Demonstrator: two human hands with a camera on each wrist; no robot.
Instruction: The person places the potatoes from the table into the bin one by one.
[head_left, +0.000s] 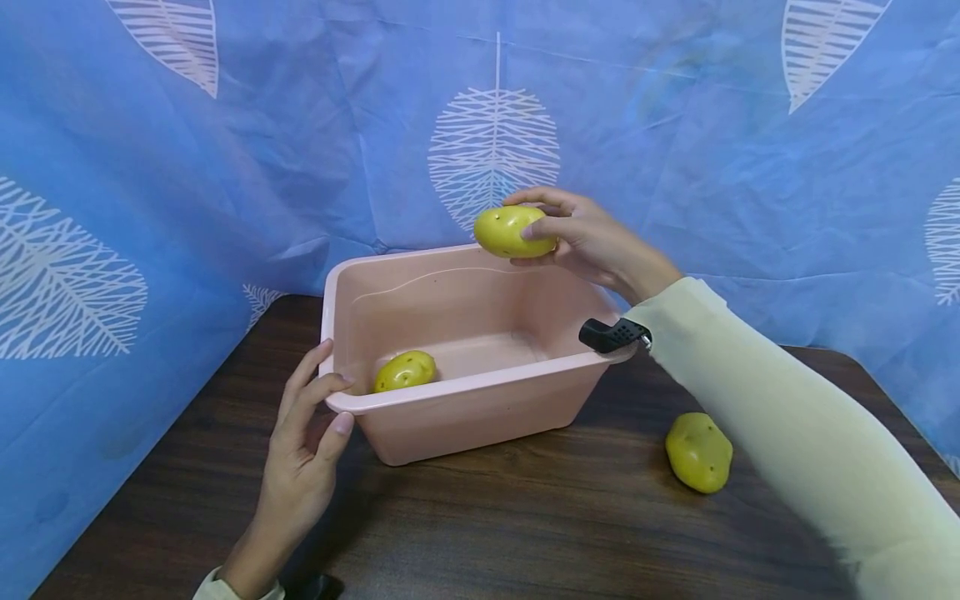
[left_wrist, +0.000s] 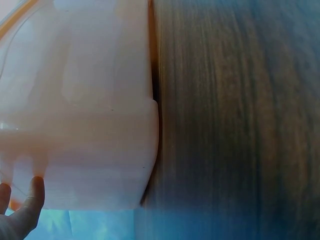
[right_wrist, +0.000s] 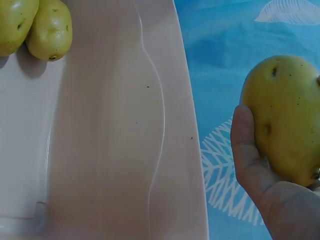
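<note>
- and the whole backdrop is filled by blue cloth (head_left: 675,125), creased in places, with white leaf shapes (head_left: 495,137) printed across it.
- below that, a dark table (head_left: 510,517) is seen, wood-grained, its far corners rounded; the grain is brought up close in the left wrist view.
- at the centre, a pale pink basin (head_left: 480,425) is stood mouth-up on the table, turned at a slight angle. its outer wall is what is shown by the left wrist view; the inside is looked into by the right wrist view.
- from the right, a pale sleeve (head_left: 787,417) is stretched over the table.
- and there, by the right hand (head_left: 573,237), the held potato (head_left: 501,232) is firmly gripped between thumb and fingers, up at the basin's far rim. how far above the rim it is held cannot be told.
- by the left hand (head_left: 303,446), the near left corner of the basin is touched, fingers spread apart from the thumb.
- a pair of potatoes (right_wrist: 49,30), side by side in the basin, is revealed by the right wrist view; just one is shown inside by the head view.
- the loose potato (head_left: 699,452), right of the basin, is caught by the head view alone.
- smallest, a black piece (head_left: 611,335) is seen at the right cuff.
</note>
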